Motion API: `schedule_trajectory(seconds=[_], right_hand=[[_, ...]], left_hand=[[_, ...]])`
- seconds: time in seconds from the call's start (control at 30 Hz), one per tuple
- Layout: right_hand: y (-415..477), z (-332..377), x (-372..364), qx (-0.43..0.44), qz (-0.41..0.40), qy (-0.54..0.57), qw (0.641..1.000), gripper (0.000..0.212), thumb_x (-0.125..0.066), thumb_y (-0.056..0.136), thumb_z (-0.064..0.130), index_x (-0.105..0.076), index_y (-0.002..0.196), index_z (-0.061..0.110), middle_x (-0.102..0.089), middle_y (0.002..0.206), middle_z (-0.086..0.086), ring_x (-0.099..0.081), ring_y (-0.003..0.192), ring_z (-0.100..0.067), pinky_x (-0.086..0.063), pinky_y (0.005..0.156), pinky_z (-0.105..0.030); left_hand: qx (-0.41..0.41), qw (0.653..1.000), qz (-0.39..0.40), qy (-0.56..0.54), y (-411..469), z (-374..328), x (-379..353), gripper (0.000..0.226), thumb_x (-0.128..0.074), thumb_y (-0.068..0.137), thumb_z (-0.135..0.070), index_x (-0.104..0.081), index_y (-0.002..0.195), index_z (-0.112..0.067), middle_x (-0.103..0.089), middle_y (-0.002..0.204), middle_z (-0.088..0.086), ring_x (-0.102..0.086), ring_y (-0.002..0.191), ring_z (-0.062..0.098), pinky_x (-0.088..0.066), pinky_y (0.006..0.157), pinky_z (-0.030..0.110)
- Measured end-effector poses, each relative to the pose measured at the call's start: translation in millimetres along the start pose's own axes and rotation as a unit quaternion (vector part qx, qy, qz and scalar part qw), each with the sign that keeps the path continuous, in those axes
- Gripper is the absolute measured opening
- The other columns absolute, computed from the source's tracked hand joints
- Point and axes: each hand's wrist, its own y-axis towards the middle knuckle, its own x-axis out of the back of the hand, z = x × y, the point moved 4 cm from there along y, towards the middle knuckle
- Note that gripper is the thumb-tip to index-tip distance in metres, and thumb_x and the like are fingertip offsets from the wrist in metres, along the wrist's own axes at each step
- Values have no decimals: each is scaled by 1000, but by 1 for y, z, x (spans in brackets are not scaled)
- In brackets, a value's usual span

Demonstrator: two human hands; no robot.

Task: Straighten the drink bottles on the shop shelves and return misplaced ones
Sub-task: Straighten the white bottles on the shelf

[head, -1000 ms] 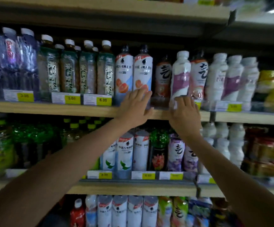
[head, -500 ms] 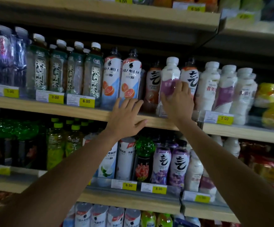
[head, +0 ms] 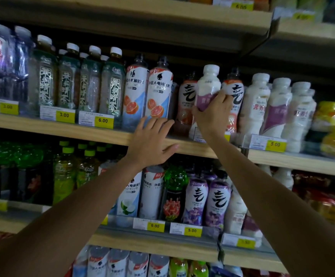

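Head view: wooden shelves (head: 82, 132) cross the whole frame, packed with drink bottles. Right of centre stands a row of white bottles (head: 276, 108), and green tea bottles (head: 66, 80) fill the centre left. The left hand (head: 150, 142) lies with fingers straight and spread on the shelf edge, fingertips at the base of the grapefruit bottles (head: 158, 92). The right hand (head: 212, 116) curls round the purple label of a single white bottle (head: 208, 86), upright between two orange-labelled bottles (head: 186, 100) and partly covering them; the hand hides its base. Yellow price tags (head: 275, 144) line the shelf fronts.
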Motion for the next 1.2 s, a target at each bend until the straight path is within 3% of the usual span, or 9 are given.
schedule_trajectory(seconds=[0.3, 0.47, 0.67, 0.77, 0.83, 1.0, 1.2], right_hand=[[-7, 12, 16, -33, 5, 72, 997, 66, -75, 67, 20, -39, 120, 3, -44, 119, -13, -40, 111, -28, -45, 88, -42], [-15, 23, 42, -24, -35, 93, 995, 65, -75, 70, 17, -41, 124, 1, -46, 121, -13, -43, 115, -26, -42, 92, -34], [-23, 21, 95, -56, -100, 130, 985, 53, -72, 71, 16, -44, 116, 5, -44, 109, -3, -44, 105, -17, -41, 84, -25], [-34, 5, 117, -66, -82, 119, 987, 48, -72, 71, 17, -46, 109, 6, -47, 105, -6, -49, 104, -24, -47, 86, -38], [-39, -12, 133, -81, -78, 118, 987, 45, -72, 70, 19, -46, 105, 10, -50, 103, -5, -52, 100, -24, -50, 83, -44], [-39, -65, 184, -109, -86, 87, 987, 43, -72, 72, 29, -43, 104, 21, -51, 101, 0, -55, 92, -15, -53, 80, -38], [-9, -138, 246, -83, -88, 62, 991, 47, -73, 74, 29, -47, 109, 11, -52, 104, -7, -53, 95, -22, -48, 76, -34]], left_hand=[[11, 999, 0, -30, 0, 2, 0, 69, -38, 85, -61, -54, 128, -11, -59, 124, 5, -52, 115, 24, -35, 102, 44], [8, 998, 26, -51, 2, 3, 5, 67, -42, 85, -58, -50, 132, -10, -56, 128, 7, -48, 120, 26, -29, 106, 46], [16, 991, 123, -55, 8, -2, 13, 68, -42, 91, -53, -29, 143, -12, -36, 145, 9, -29, 134, 27, -15, 111, 51], [37, 987, 151, -43, 10, -11, 19, 68, -42, 92, -49, -24, 144, -10, -23, 152, 10, -21, 138, 29, -15, 111, 52], [19, 990, 139, -33, 15, -29, 24, 67, -44, 91, -46, -26, 145, -10, -23, 152, 10, -22, 138, 29, -17, 111, 51], [-81, 991, 89, -55, 55, -111, 35, 66, -54, 85, -43, -36, 141, -13, -36, 146, 10, -36, 128, 29, -24, 105, 44], [-120, 987, 103, -36, 100, -217, 11, 68, -48, 87, -46, -28, 146, -17, -22, 154, 9, -27, 136, 27, -21, 107, 44]])
